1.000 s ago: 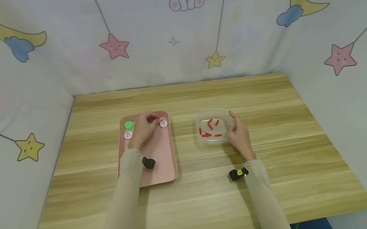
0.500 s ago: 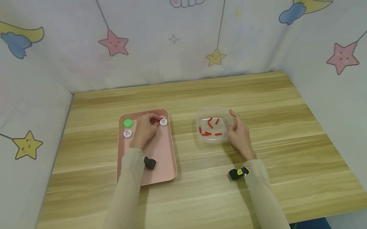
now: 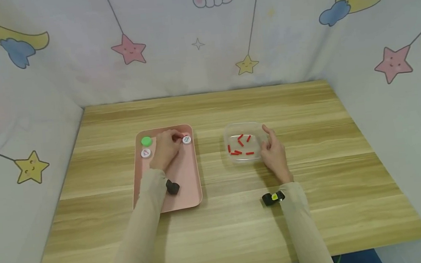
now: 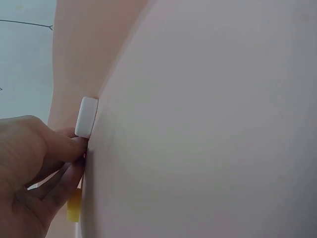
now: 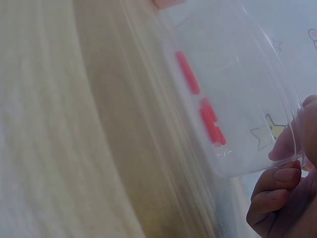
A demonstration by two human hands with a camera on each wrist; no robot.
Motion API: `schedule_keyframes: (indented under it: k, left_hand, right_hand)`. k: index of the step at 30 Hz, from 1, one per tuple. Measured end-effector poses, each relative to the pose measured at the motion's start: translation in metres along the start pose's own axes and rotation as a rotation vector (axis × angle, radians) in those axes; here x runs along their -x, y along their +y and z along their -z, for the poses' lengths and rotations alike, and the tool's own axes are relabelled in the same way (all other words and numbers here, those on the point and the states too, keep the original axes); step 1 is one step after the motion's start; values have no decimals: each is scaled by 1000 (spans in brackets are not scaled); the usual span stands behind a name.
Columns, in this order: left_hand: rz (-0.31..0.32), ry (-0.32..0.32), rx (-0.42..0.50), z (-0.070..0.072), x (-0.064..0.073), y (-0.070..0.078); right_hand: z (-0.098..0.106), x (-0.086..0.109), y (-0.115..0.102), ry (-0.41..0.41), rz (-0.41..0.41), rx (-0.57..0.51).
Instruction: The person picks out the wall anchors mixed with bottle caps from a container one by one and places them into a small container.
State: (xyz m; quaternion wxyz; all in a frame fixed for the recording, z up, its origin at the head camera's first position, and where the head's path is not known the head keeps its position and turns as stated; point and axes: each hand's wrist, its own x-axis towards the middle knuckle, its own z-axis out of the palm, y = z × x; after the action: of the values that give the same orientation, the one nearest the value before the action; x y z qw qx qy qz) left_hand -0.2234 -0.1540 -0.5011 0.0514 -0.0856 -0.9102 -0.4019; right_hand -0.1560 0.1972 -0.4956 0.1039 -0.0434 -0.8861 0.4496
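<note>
Over the pink tray [image 3: 181, 184], my left hand [image 3: 165, 150] pinches a small red stick, mostly hidden by the fingertips, beside a white bottle cap [image 3: 186, 140] with marks on top. The left wrist view shows the white cap [image 4: 86, 117] on its side of the tray, right by the fingertips. A green cap [image 3: 146, 141] and a second white cap [image 3: 146, 153] lie at the tray's far left. My right hand [image 3: 274, 157] grips the right wall of a clear plastic box [image 3: 229, 132], thumb and curled fingers at its rim. Several red sticks [image 3: 240, 143] lie scattered inside.
A yellow piece [image 4: 74, 205] shows behind the left fingers in the left wrist view. Both containers stand on a wood-grain table [image 3: 221, 214]. Cloth walls [image 3: 175, 76] with printed stars enclose its back and sides.
The red stick at my left fingertips shows less than before, as the fingers have shifted slightly beside the white cap. My right hand stays on the box.
</note>
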Motion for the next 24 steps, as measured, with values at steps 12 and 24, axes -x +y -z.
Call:
schedule_keyframes:
  k: [12,24]
  left_hand:
    - [19,-20,-3,-3,2,2]
    - [37,-36,67,11,8,8]
  right_hand:
    - [1,-1,1,-1,14,-4]
    - [0,2,-1,7,17,-7]
